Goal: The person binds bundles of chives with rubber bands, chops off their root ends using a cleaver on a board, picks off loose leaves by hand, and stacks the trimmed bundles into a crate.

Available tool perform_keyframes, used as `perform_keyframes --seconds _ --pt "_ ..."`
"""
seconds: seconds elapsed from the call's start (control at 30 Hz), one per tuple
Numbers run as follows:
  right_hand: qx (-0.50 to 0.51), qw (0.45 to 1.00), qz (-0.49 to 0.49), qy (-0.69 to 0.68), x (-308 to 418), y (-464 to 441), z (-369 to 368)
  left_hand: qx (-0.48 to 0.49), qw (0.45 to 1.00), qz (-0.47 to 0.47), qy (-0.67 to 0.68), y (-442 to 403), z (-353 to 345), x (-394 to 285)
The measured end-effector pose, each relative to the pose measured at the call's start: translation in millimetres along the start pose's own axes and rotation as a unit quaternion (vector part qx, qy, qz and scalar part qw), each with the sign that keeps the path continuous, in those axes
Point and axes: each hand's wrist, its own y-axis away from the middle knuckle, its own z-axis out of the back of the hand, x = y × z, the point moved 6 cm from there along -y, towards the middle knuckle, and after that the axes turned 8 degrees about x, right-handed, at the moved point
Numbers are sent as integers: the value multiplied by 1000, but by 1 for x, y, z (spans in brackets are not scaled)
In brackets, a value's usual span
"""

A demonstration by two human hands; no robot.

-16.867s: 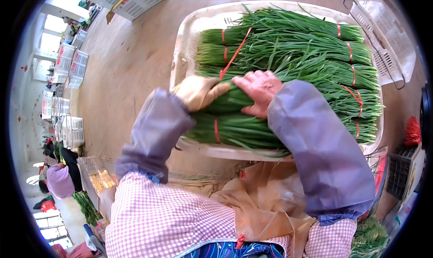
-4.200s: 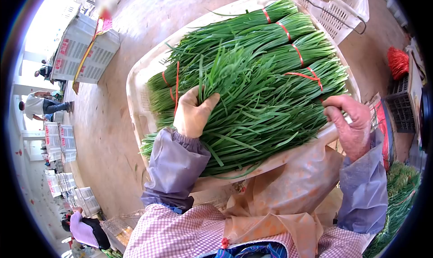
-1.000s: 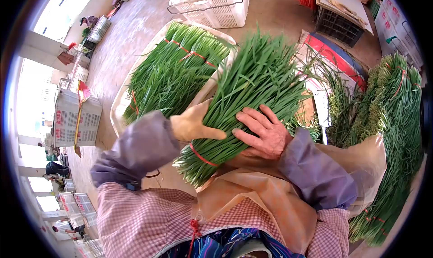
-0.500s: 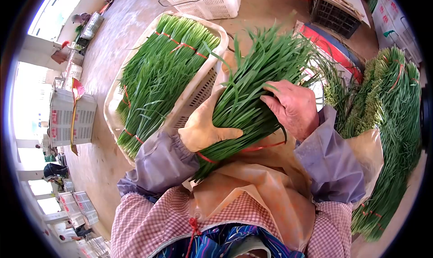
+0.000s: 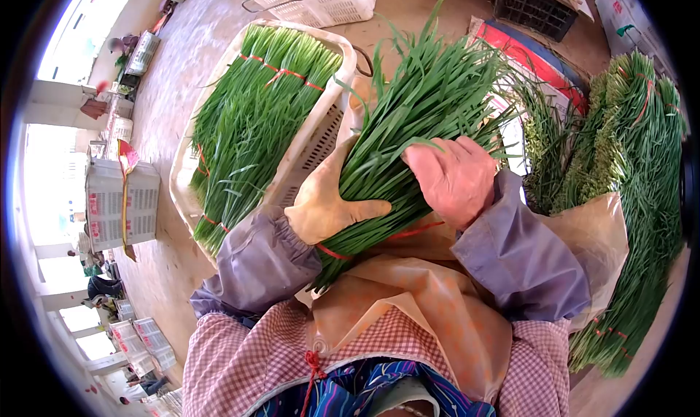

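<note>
My left hand (image 5: 329,202), in a pale glove, wraps round a bundle of long green leaves (image 5: 408,125) that lies over my lap. A red band (image 5: 333,252) circles the bundle's lower end, and a loose red strand (image 5: 417,230) runs off to the right beside it. My right hand (image 5: 456,180) is bare, with its fingers curled at the bundle's right side, pinching a leaf. Left of the bundle, a white basket (image 5: 343,60) holds several banded bundles (image 5: 251,118).
A tall pile of green bundles (image 5: 642,198) lies at the right. An empty-handled white crate (image 5: 321,1) and a black crate (image 5: 532,9) stand at the top. White crates (image 5: 120,198) and other people are at the far left.
The bundle was brought from the basket onto my lap. My right hand went from lying flat on it to pinching a leaf. The loose red strand now shows beside the bundle.
</note>
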Motion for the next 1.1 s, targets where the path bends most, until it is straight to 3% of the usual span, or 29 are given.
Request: perform_keyframes --seconds 0.07,0.17,0.23,0.27,0.3,0.37,0.43,0.5,0.57,0.63,0.67,0.83,1.1 --pt "19 998 -40 -34 -10 6 -11 -14 1000 -19 1 -2 1 7" --pt "-98 966 -169 -170 -26 24 -16 -26 997 -37 -57 -4 3 13" --pt "-102 875 -374 -289 -64 50 -6 -18 997 -26 -71 -4 4 13" --pt "-137 844 -431 -288 -87 66 3 -17 999 -35 -38 -4 4 7" --pt "-178 846 -421 -274 -110 82 6 -27 998 -23 -58 -3 5 3" --pt "-168 923 -343 -52 -129 88 32 -46 994 -2 -98 -1 8 -5" --pt "-171 919 -354 -25 -121 96 53 -50 990 -43 -125 -10 9 -11" --pt "-153 920 -338 -127 -89 85 57 -54 985 -67 -150 -21 10 -20" --pt "-54 977 -122 -164 -43 67 38 -58 986 -71 -137 -32 11 -18" --pt "43 993 -57 -91 -3 40 1 -49 997 -40 -37 -44 11 -7" --pt "83 990 -84 -72 3 40 -18 -24 1000 -1 5 -46 10 -17" --pt "178 969 -121 -118 14 69 -42 -98 990 2 97 -44 29 21" --pt "164 957 -151 -184 26 97 -35 -129 975 17 181 -39 33 36"
